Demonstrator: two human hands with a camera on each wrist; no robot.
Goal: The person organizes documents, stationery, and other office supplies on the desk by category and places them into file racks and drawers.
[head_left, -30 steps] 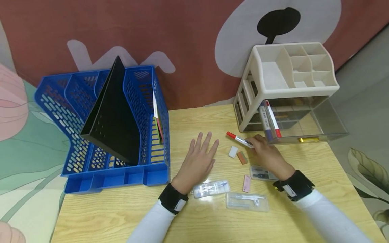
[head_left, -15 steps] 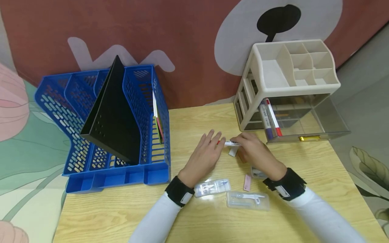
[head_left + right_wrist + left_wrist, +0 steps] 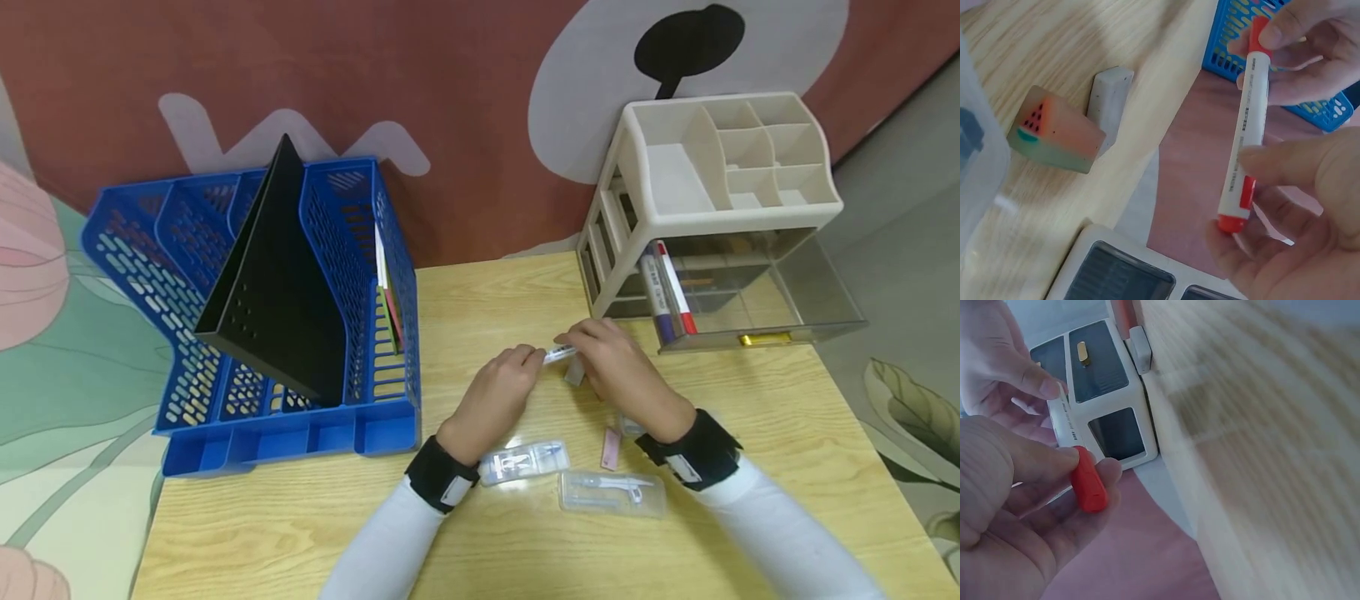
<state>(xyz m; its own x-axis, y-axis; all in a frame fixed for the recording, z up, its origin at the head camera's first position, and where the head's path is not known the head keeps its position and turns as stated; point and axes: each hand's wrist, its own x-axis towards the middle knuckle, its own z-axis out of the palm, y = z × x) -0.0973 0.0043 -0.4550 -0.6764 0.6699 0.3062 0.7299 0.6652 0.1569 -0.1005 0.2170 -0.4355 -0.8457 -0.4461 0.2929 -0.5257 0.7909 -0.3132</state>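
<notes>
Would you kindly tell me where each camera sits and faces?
Head: on the head, facing forward and down over the table; left hand, right hand and sleeves show.
Left wrist: worn there, facing the red cap; both hands show.
Right wrist: worn there, facing the marker; both hands show.
Both wrist views share the marker and drawer unit.

On my feed the drawer organizer (image 3: 750, 219) is cream, its drawer (image 3: 825, 333) smoky clear with a gold handle (image 3: 765, 339). In front of the organizer I see a marker pen (image 3: 1249, 115), white with dark print, red at cap and tail. Also in front of it: a watermelon-print eraser (image 3: 1063, 134) in salmon orange and green, a pale greyish eraser (image 3: 1109, 103), and a pink block (image 3: 611, 452). Left of the organizer, I get a solid blue file rack (image 3: 292, 433) and a black folder (image 3: 292, 308); beneath it, a yellow wood-grain tabletop (image 3: 495, 296).
</notes>
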